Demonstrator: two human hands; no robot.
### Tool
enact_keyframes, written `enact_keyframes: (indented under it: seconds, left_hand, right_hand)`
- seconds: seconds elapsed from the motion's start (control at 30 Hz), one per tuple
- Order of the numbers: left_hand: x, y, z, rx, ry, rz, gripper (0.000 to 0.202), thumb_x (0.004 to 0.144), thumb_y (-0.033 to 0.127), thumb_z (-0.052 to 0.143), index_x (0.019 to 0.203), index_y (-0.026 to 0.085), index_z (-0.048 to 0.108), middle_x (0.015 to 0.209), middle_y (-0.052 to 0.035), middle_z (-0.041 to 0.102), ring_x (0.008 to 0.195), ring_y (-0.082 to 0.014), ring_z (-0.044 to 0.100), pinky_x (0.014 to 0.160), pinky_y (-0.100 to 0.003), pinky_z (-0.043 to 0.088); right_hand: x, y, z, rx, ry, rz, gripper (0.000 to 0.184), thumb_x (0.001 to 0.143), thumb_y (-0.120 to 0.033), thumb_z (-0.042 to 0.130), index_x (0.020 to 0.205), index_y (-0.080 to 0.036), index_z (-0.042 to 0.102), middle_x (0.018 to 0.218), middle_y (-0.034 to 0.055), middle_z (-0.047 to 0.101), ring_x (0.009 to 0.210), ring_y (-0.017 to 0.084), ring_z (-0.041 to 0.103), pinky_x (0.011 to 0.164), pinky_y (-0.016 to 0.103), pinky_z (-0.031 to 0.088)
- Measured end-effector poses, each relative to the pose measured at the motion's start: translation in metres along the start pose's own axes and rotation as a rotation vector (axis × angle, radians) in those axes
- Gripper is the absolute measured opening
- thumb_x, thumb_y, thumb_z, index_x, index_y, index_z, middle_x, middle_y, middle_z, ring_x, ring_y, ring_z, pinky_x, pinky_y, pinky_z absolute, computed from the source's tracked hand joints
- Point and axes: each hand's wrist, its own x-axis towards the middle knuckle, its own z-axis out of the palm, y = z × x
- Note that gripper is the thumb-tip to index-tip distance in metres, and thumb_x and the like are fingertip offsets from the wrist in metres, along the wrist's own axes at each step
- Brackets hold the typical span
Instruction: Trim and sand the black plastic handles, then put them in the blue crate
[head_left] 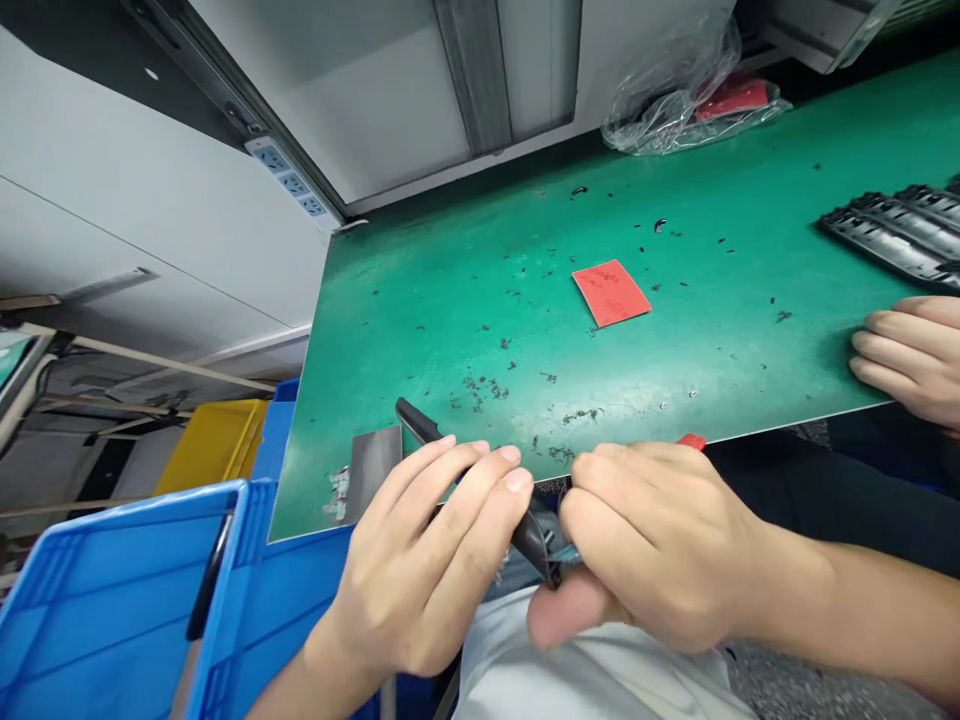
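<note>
My left hand (435, 560) is wrapped round a long black plastic strip (420, 425), whose far end pokes out over the near edge of the green mat (675, 300). My right hand (660, 545) is closed in a fist against the strip's near end, gripping a small tool with a red tip (691, 440) and a bluish blade at the thumb. Both hands work together just below the table's front edge, above my lap.
A red card (611, 292) lies mid-mat among several black shavings. Stacked black plastic parts (900, 232) sit at the right, with another person's hand (911, 355) beside them. A plastic bag (686, 90) lies at the back. Blue crates (112, 610) and a yellow bin (214, 440) stand at left.
</note>
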Motion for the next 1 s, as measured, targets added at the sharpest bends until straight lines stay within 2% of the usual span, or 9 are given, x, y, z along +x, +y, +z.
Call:
enact_keyframes:
  seconds: [0.1, 0.17, 0.23, 0.33, 0.47, 0.63, 0.83, 1.0]
  left_hand:
    - [0.001, 0.001, 0.001, 0.007, 0.003, -0.011, 0.033, 0.103, 0.004, 0.050, 0.130, -0.003, 0.066, 0.128, -0.0251, 0.074, 0.134, -0.0355, 0.060, 0.106, -0.055, 0.054]
    - [0.000, 0.000, 0.002, 0.010, 0.002, -0.038, 0.034, 0.103, 0.007, 0.051, 0.134, -0.002, 0.064, 0.129, -0.0259, 0.073, 0.132, -0.0340, 0.061, 0.106, -0.053, 0.053]
    - [-0.002, -0.001, 0.003, 0.005, -0.015, -0.093, 0.038, 0.105, 0.011, 0.052, 0.141, 0.001, 0.058, 0.132, -0.0250, 0.073, 0.129, -0.0307, 0.063, 0.107, -0.050, 0.051]
    - [-0.006, -0.003, 0.005, -0.103, -0.052, -0.150, 0.043, 0.109, 0.022, 0.048, 0.150, 0.009, 0.049, 0.133, -0.0217, 0.072, 0.125, -0.0267, 0.065, 0.107, -0.046, 0.050]
    - [-0.006, 0.000, 0.001, -0.168, -0.081, -0.092, 0.039, 0.110, 0.024, 0.042, 0.142, 0.007, 0.056, 0.126, -0.0197, 0.071, 0.118, -0.0270, 0.062, 0.105, -0.044, 0.049]
    - [-0.002, 0.003, -0.006, -0.146, -0.135, -0.060, 0.039, 0.111, 0.021, 0.040, 0.140, 0.005, 0.059, 0.131, -0.0194, 0.067, 0.120, -0.0284, 0.059, 0.107, -0.043, 0.045]
    - [-0.008, 0.005, -0.006, -0.112, -0.101, -0.066, 0.036, 0.109, 0.016, 0.042, 0.138, 0.007, 0.061, 0.128, -0.0208, 0.068, 0.122, -0.0318, 0.062, 0.104, -0.049, 0.049]
    - [-0.007, 0.008, -0.002, -0.084, -0.074, -0.078, 0.034, 0.109, 0.016, 0.042, 0.136, 0.009, 0.062, 0.124, -0.0189, 0.071, 0.117, -0.0286, 0.062, 0.101, -0.046, 0.050]
  right_hand:
    - [-0.001, 0.001, 0.001, 0.006, 0.042, -0.080, 0.054, 0.112, -0.047, 0.040, 0.065, -0.024, 0.050, 0.057, -0.0026, 0.039, 0.055, 0.017, 0.031, 0.053, 0.036, 0.020]
    - [-0.003, 0.002, 0.000, 0.057, 0.090, -0.080, 0.051, 0.110, -0.044, 0.046, 0.064, -0.023, 0.051, 0.056, -0.0026, 0.039, 0.054, 0.017, 0.030, 0.053, 0.037, 0.018]
    - [-0.004, 0.003, -0.002, 0.140, 0.113, -0.017, 0.053, 0.111, -0.046, 0.042, 0.067, -0.021, 0.056, 0.058, -0.0016, 0.042, 0.055, 0.016, 0.034, 0.054, 0.037, 0.022]
    - [-0.005, 0.006, -0.005, 0.187, 0.060, 0.071, 0.061, 0.110, -0.059, 0.035, 0.076, -0.017, 0.063, 0.063, 0.0004, 0.048, 0.060, 0.016, 0.042, 0.057, 0.034, 0.032]
    - [-0.005, 0.009, -0.008, 0.114, -0.011, 0.041, 0.063, 0.107, -0.066, 0.038, 0.070, -0.019, 0.059, 0.064, -0.0012, 0.045, 0.059, 0.015, 0.039, 0.055, 0.032, 0.030]
    - [-0.004, 0.007, -0.010, 0.063, -0.051, 0.036, 0.064, 0.107, -0.067, 0.036, 0.068, -0.020, 0.057, 0.063, -0.0013, 0.044, 0.059, 0.016, 0.038, 0.052, 0.033, 0.029]
    - [-0.001, 0.005, -0.011, 0.079, -0.069, 0.070, 0.065, 0.105, -0.072, 0.037, 0.069, -0.021, 0.054, 0.061, -0.0038, 0.041, 0.056, 0.014, 0.035, 0.050, 0.032, 0.027]
    - [-0.001, 0.002, -0.007, 0.078, -0.055, 0.067, 0.064, 0.107, -0.069, 0.034, 0.069, -0.021, 0.053, 0.061, -0.0033, 0.041, 0.056, 0.014, 0.036, 0.050, 0.032, 0.027]
